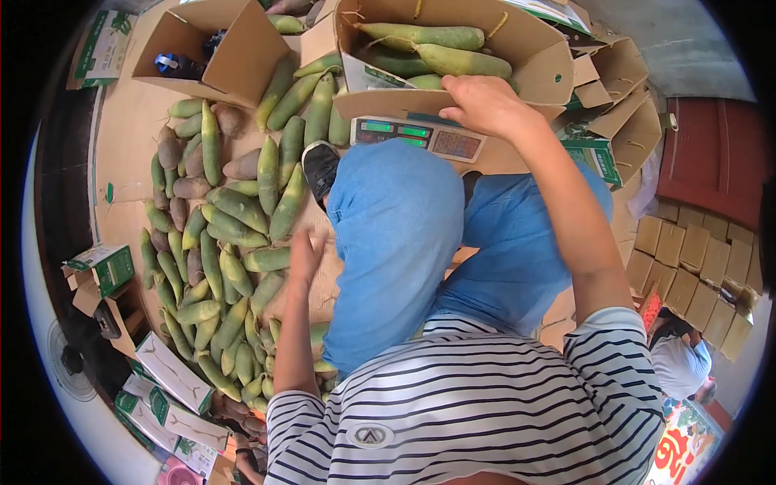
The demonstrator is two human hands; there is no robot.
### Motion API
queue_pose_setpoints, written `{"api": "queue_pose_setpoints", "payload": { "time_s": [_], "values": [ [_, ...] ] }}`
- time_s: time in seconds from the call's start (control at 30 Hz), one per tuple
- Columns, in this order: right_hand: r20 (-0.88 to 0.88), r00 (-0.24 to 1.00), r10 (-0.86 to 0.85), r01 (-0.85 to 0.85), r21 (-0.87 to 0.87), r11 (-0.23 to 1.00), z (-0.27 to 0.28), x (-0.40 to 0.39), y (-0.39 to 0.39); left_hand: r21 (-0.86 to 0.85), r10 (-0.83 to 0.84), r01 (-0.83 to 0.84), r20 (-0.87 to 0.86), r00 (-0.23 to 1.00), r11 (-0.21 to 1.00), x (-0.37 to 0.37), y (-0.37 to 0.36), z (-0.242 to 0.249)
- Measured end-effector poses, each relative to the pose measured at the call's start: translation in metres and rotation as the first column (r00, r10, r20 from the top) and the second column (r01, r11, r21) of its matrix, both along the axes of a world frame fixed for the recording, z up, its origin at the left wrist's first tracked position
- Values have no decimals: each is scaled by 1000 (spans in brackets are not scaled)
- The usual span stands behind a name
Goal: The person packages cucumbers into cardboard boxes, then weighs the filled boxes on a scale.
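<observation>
My right hand (489, 107) is at the near side of an open cardboard box (546, 81). Its fingers point left over the near flap, thumb apart, close to the green radishes (465, 61) lying lengthwise inside. Under the box's near side shows a digital scale (459, 144) with lit green displays. My left hand (306, 254) hangs beside my knee, fingers apart and nothing in them. Just left of it lies a large spread of green radishes (238, 212) on the floor, some with purplish skin (191, 187).
Another open carton (222, 61) at the upper left holds dark and blue items. More open boxes (622, 133) stand to the right, near stacked cartons (687, 250). White and green boxes (174, 372) lie at the lower left. Another person (681, 364) is at the far right.
</observation>
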State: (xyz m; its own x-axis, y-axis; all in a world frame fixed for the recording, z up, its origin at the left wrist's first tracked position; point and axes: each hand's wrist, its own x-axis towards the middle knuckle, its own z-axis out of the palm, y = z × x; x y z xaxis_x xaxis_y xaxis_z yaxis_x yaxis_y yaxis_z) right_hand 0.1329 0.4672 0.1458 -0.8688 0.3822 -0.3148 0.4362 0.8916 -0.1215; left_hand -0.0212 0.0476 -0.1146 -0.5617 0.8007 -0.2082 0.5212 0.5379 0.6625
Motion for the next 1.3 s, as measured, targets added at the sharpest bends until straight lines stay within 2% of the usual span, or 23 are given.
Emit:
{"api": "queue_pose_setpoints", "payload": {
  "time_s": [0.03,0.07,0.1,0.17,0.2,0.23,0.33,0.4,0.5,0.57,0.63,0.67,0.7,0.8,0.9,1.0,1.1,1.17,1.27,1.3],
  "values": [
    [7,1000,-5,5,-3,1000,1,-1,-2,-287,-9,12,13,1000,958,24,-40,6],
    [17,1000,-12,12,-7,1000,3,-1,-4,-552,-106,107,33,994,827,45,-89,-20],
    [64,998,-21,21,6,1000,11,-2,-4,-743,-115,190,152,982,641,64,-123,-22],
    [18,998,-54,54,-8,998,18,1,-1,-838,-190,231,155,969,494,111,-193,-25],
    [-5,997,-71,71,-14,997,23,1,0,-864,-258,220,109,960,453,132,-229,-50],
    [7,994,-105,105,-56,993,35,0,-2,-867,-309,227,90,947,444,140,-238,-55],
    [-104,992,-65,58,-62,996,37,3,2,-876,-467,256,40,883,410,148,-259,-66],
    [-107,992,-60,54,-63,997,39,6,-1,-875,-581,293,17,814,386,139,-265,-77],
    [-69,994,-88,82,-82,993,39,9,-2,-850,-618,201,-173,767,488,127,-275,-74],
    [-38,995,-93,90,-79,993,41,8,-3,-875,-655,305,-18,755,376,112,-255,-53],
    [-61,994,-90,86,-73,994,40,9,-3,-885,-625,332,61,778,327,104,-260,-68],
    [-71,993,-92,87,-67,994,40,10,-2,-889,-588,312,61,807,336,104,-280,-109],
    [-53,994,-99,96,-54,994,40,12,0,-893,-548,291,61,834,342,101,-290,-124],
    [-37,994,-101,99,-34,994,36,10,3,-860,-561,201,-114,820,469,106,-293,-102],
    [-31,995,-96,95,-14,995,30,13,3,-761,-711,280,-314,629,584,105,-274,-45],
    [8,997,-80,80,-23,997,26,11,1,-873,-629,223,-116,769,433,106,-253,-32],
    [49,996,-69,71,-36,997,27,10,1,-923,-452,275,131,882,270,89,-241,-56],
    [37,997,-64,64,-23,998,22,14,2,-905,-510,310,128,851,291,91,-230,-56],
    [-12,996,-84,83,-32,996,24,16,1,-890,-608,350,110,786,292,74,-207,-10],
    [-15,996,-84,83,-33,996,25,17,1,-881,-608,338,75,790,330,64,-195,4]
  ]
}}
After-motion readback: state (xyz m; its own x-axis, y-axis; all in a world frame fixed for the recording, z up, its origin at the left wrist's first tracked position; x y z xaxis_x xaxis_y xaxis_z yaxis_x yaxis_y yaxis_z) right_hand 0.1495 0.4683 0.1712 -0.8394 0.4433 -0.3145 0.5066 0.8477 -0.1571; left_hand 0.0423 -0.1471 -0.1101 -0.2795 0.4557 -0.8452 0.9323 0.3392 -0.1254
